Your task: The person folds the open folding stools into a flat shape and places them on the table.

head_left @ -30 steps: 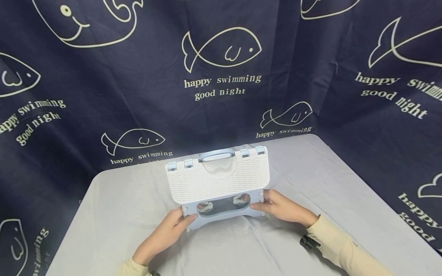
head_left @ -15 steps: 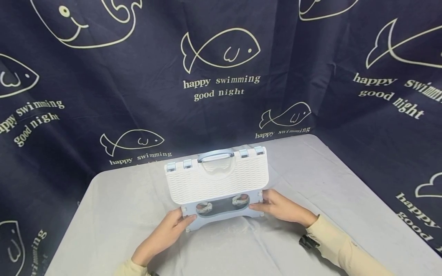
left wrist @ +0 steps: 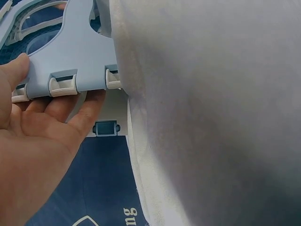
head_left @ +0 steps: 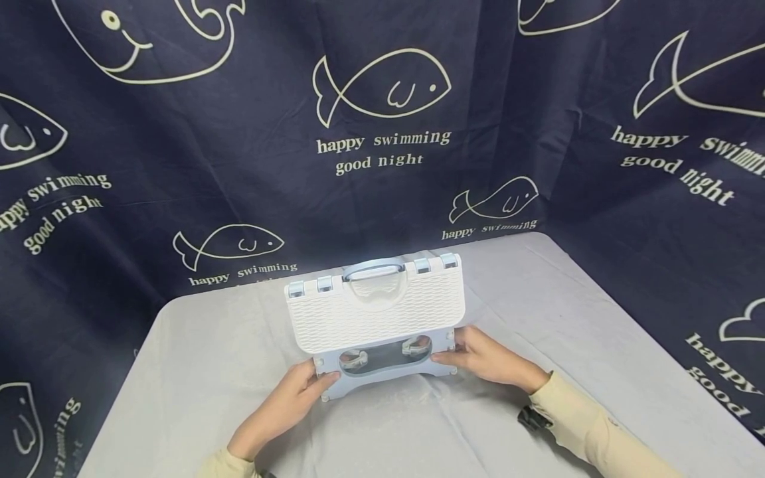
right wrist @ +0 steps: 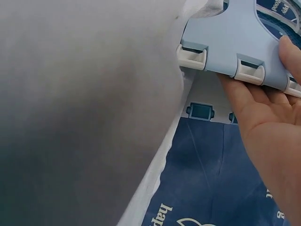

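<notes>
A folding step stool (head_left: 340, 325) stands on the table in the head view, its white textured top tilted toward me. A light blue carry handle (head_left: 373, 267) shows at the top's far edge. Below the top is a light blue leg panel (head_left: 382, 377) with a wide cutout. My left hand (head_left: 283, 405) grips the panel's left side, thumb on the front and fingers behind. On the right side my right hand (head_left: 490, 358) grips it the same way. Both wrist views show fingers tucked behind the panel's edge, beside white hinge pieces (left wrist: 63, 86).
The table (head_left: 209, 345) wears a pale grey cloth. Behind and beside it hangs a dark blue curtain (head_left: 382, 199) printed with fish and words. A black wrist strap (head_left: 534, 419) is at the right cuff.
Within the last second the view shifts very slightly. Both hands keep their grip and the step stool stays in place.
</notes>
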`<state>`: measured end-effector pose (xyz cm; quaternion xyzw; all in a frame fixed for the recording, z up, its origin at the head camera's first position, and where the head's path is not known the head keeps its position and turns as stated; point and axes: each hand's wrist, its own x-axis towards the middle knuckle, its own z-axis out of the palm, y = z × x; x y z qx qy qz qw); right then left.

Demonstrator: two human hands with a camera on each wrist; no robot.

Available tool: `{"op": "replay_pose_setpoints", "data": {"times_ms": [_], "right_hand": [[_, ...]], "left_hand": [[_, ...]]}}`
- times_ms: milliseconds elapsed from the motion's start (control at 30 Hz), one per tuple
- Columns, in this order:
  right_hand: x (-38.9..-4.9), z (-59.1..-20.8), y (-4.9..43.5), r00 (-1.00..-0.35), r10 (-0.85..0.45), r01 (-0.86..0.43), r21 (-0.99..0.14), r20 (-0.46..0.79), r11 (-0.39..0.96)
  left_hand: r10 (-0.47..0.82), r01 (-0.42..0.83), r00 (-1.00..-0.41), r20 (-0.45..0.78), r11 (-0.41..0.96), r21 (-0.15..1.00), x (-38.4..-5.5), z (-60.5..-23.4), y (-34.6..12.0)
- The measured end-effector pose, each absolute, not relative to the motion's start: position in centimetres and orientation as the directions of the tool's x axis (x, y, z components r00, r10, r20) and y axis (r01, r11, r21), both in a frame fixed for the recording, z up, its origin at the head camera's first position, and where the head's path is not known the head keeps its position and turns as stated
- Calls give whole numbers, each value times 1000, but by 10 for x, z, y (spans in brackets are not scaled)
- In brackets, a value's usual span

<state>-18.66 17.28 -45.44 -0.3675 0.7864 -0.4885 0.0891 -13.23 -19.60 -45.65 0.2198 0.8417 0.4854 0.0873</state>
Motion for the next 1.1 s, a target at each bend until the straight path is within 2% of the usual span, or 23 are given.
{"op": "replay_pose_setpoints", "data": {"times_ms": [1100], "right_hand": [[-185,-454,174,-734,-633,-534,-785,247,313]], "left_hand": [[479,317,-872,100,398,861,-135,-459,-198]]}}
